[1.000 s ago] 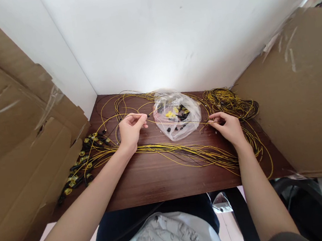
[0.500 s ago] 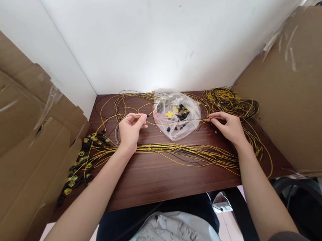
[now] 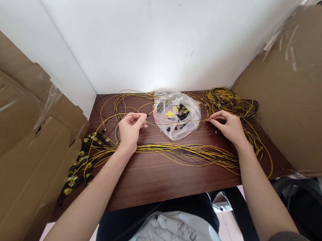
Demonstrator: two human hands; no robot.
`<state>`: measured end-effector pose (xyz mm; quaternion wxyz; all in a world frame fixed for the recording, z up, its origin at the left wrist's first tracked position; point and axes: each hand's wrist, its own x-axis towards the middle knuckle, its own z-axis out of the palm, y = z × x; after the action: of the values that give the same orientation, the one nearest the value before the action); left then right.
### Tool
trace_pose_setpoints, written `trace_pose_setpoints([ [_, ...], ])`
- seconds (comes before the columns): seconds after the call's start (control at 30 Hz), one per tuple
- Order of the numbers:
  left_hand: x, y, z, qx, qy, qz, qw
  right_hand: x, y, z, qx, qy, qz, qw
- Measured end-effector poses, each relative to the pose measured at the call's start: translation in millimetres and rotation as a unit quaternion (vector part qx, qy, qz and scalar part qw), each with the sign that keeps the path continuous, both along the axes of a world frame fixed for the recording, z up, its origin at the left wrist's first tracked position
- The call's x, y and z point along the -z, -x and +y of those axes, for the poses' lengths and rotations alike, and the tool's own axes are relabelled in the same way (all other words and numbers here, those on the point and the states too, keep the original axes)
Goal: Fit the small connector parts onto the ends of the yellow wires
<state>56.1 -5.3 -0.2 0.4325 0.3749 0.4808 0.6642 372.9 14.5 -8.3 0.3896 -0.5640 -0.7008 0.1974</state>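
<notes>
My left hand [image 3: 129, 130] pinches one end of a thin yellow wire [image 3: 176, 123], and my right hand [image 3: 229, 126] pinches it further along. The wire runs taut between the two hands, just above a clear plastic bag [image 3: 177, 113] of small black and yellow connectors. A small black piece shows at the tip of my left fingers. Below both hands a long bundle of yellow wires [image 3: 183, 152] lies across the dark wooden table [image 3: 157, 180].
A heap of coiled yellow and black wires [image 3: 229, 101] sits at the back right. Wires ending in black and yellow connectors [image 3: 80, 162] pile up at the table's left edge. Cardboard sheets [image 3: 16, 127] stand on the left and on the right, and a white wall closes the back.
My right hand has shifted slightly and the wire between the hands has straightened. My left hand has barely moved.
</notes>
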Motion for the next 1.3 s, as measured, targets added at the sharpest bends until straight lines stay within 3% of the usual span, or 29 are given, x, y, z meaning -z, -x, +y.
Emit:
trace_pose_setpoints([
  [0.23,0.8,0.0,0.0,-0.001,-0.009,0.000,1.000,2.4,-0.8,2.5,-0.002,0.009,0.016,1.000],
  [0.63,0.1,0.3,-0.3,0.001,-0.002,0.001,1.000,2.2,-1.5,2.0,-0.010,0.000,-0.040,0.999],
  [0.9,-0.4,0.3,-0.7,0.001,-0.004,0.001,1.000,2.1,-1.3,1.4,-0.001,0.006,-0.034,0.999],
  [1.07,0.1,0.4,-0.8,0.002,-0.001,0.006,1.000,4.3,-3.9,2.9,0.023,0.000,0.032,0.999],
  [1.3,0.5,0.6,-0.3,0.001,0.001,0.005,1.000,4.0,-5.0,2.8,0.036,-0.006,-0.005,0.999],
])
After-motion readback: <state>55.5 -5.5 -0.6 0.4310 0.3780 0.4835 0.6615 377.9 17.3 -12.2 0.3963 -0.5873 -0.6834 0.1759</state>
